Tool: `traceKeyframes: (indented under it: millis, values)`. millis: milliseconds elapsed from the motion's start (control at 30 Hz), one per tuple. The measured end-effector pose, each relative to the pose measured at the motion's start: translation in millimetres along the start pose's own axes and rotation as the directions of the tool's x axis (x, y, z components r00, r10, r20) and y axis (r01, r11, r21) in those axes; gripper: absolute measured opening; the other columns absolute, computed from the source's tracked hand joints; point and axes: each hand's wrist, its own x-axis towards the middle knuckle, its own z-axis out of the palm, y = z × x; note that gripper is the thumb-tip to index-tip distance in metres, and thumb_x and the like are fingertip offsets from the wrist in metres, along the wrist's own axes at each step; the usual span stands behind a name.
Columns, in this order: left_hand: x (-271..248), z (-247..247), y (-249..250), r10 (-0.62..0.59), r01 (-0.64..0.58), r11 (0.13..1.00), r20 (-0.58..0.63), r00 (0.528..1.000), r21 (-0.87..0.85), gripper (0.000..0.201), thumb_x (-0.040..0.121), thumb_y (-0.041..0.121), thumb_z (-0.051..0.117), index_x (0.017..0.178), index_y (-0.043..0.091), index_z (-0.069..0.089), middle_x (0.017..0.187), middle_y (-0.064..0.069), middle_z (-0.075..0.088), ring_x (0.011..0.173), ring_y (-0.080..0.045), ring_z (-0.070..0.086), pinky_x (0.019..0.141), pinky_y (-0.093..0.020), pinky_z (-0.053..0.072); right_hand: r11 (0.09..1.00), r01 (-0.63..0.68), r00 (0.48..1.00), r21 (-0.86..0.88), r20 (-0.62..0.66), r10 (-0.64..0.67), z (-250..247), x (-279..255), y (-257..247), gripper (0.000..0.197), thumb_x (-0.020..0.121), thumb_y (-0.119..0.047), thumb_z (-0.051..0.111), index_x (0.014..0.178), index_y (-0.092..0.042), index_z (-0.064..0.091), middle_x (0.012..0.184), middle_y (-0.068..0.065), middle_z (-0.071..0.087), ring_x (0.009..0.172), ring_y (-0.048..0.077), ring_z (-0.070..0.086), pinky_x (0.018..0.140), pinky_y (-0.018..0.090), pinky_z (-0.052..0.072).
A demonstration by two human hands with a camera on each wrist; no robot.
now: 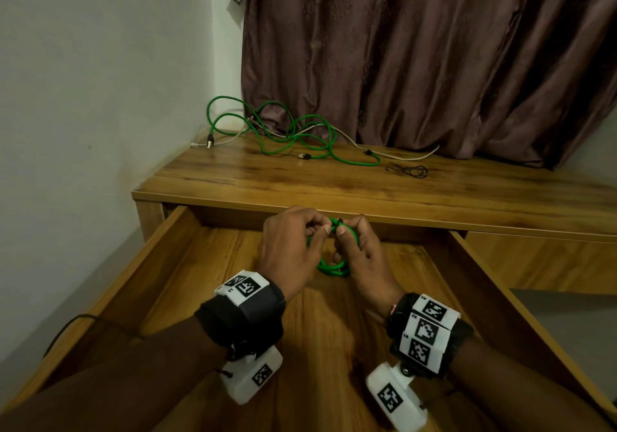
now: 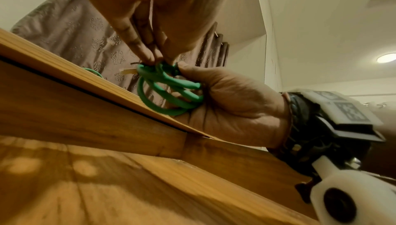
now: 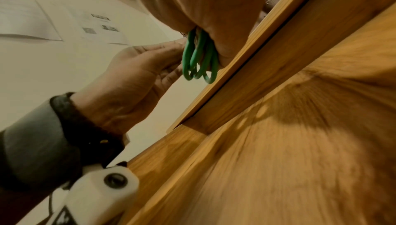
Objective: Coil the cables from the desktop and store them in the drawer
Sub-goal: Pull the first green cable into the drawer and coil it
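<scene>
A small coil of green cable (image 1: 334, 269) hangs above the open wooden drawer (image 1: 167, 248), just in front of the desk's front edge. My left hand (image 1: 319, 229) pinches the top of the coil (image 2: 163, 90) with thumb and fingertips. My right hand (image 1: 344, 231) grips the same coil (image 3: 199, 59) from the other side, its fingers curled through the loops. A short black end (image 1: 340, 221) sticks up between the two hands. On the desktop (image 1: 300, 184) lie a loose green cable (image 1: 300, 131) and a white cable (image 1: 400, 156), tangled together.
A thin black cord (image 1: 409, 171) lies on the desktop right of the cables. A brown curtain (image 1: 434, 64) hangs behind the desk, and a white wall (image 1: 100, 97) closes the left side. The drawer floor (image 1: 317, 331) under my wrists shows bare wood.
</scene>
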Motion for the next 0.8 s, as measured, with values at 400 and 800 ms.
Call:
traceKeyframes:
  millis: [400,800]
  values:
    - [1,3,-5,-0.285,0.312,0.894,0.131,0.950,-0.320,0.002,0.091,0.021,0.077,0.090,0.020,0.076,0.089,0.004,0.072,0.085,-0.014,0.068,0.081,-0.034,0.060,0.950,0.187,0.982,-0.250,0.019,-0.188,4,5,8,0.010,0.110,-0.019,0.049,0.102,-0.012,0.048,0.083,0.008,0.055,0.070,0.024,0.053,0.061,0.046,0.048]
    - [7,-9,-17,-0.309,0.381,0.903,0.320,0.896,-0.196,0.008,0.095,0.020,0.075,0.095,0.014,0.080,0.074,0.003,0.078,0.069,-0.006,0.075,0.073,-0.025,0.064,0.950,0.158,0.987,-0.271,0.041,-0.152,-9,9,13,0.007,0.104,-0.014,0.060,0.101,-0.007,0.060,0.090,0.002,0.065,0.078,0.006,0.058,0.070,0.023,0.046]
